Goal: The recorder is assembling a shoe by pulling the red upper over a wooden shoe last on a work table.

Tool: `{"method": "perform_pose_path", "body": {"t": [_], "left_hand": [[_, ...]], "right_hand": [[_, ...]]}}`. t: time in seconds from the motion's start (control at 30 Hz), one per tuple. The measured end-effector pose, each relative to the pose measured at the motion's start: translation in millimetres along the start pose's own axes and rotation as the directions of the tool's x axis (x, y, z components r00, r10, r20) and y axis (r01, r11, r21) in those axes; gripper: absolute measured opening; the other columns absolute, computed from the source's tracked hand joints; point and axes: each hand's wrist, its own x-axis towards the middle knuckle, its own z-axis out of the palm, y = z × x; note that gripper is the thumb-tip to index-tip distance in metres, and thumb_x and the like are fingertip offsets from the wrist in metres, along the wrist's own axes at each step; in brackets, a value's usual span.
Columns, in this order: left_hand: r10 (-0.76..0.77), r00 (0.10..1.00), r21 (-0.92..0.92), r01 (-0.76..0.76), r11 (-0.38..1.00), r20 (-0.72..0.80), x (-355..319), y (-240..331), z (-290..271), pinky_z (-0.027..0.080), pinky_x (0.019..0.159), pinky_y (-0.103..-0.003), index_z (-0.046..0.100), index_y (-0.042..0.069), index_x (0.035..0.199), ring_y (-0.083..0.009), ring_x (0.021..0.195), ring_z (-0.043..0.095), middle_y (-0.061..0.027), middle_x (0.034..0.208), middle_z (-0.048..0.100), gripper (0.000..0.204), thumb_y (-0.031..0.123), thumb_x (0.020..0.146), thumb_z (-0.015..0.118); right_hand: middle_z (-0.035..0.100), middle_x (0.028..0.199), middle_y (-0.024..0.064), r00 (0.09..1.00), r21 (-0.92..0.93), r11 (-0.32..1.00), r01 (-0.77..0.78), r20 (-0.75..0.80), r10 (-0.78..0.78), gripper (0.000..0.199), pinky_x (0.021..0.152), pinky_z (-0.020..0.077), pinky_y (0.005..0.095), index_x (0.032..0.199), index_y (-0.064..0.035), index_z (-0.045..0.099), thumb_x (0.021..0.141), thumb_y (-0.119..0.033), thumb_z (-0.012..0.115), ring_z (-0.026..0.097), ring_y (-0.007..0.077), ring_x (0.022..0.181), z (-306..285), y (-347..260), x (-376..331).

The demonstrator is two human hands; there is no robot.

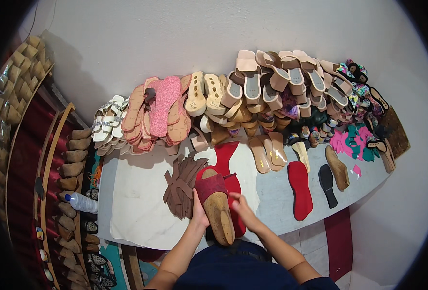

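Observation:
My left hand [199, 211] grips the side of a wooden shoe last [218, 212], its toe pointing toward me. A dark red upper strap [211, 187] wraps across the last, and a bright red edge shows round its heel end. Beside the last's right side is my right hand [243, 208], fingers parted and slightly bent, with nothing visible in them. Partly hidden behind the last lies a red sole piece [234, 186]. Another red piece [226, 153] lies just beyond. To the left, brown strips [179, 188] are heaped on the white sheet [141, 203].
Beige heeled sandals [250, 79] pile along the wall beside pink insoles [165, 106] and white sandals [110, 121]. On the right lie a red sole [298, 191], a black sole [327, 186] and another last [337, 168]. A water bottle [82, 203] and racks of lasts [73, 169] stand left.

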Motion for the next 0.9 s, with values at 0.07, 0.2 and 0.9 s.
{"method": "perform_pose_path", "body": {"t": [0.07,0.2,0.9], "left_hand": [[-0.037,0.999,-0.015,0.038,0.999,0.039,-5,-5,8,0.046,0.081,-0.042,0.042,0.005,0.119,-0.0294,0.096,0.054,-0.017,0.108,0.053,0.08,0.07,0.078,0.024],[-0.068,0.996,0.053,0.065,0.996,0.054,-7,-14,18,0.043,0.085,-0.041,0.041,0.008,0.121,-0.0264,0.101,0.052,-0.013,0.114,0.052,0.075,0.067,0.08,0.024],[-0.08,0.996,0.284,0.067,0.957,0.036,-12,-22,26,0.042,0.087,-0.045,0.032,0.005,0.127,-0.0301,0.105,0.05,-0.0173,0.118,0.047,0.095,0.078,0.067,0.031]], "right_hand": [[0.052,0.11,0.0134,0.964,0.14,0.986,-0.09,-0.238,0.122,0.044,0.091,0.0348,0.0311,0.119,0.0027,0.04,0.092,-0.032,0.037,0.044,0.0183,0.109,-9,3,16],[0.061,0.086,0.0079,0.939,0.066,0.984,-0.166,-0.293,0.179,0.037,0.079,0.0406,0.0246,0.093,0.0033,0.059,0.09,-0.029,0.041,0.055,0.0142,0.083,-17,5,48],[0.057,0.105,0.0141,0.939,0.728,0.622,-0.287,0.086,0.332,0.053,0.086,0.0435,0.0354,0.113,0.0007,0.047,0.089,-0.045,0.035,0.056,0.0222,0.093,-32,40,75]]}}
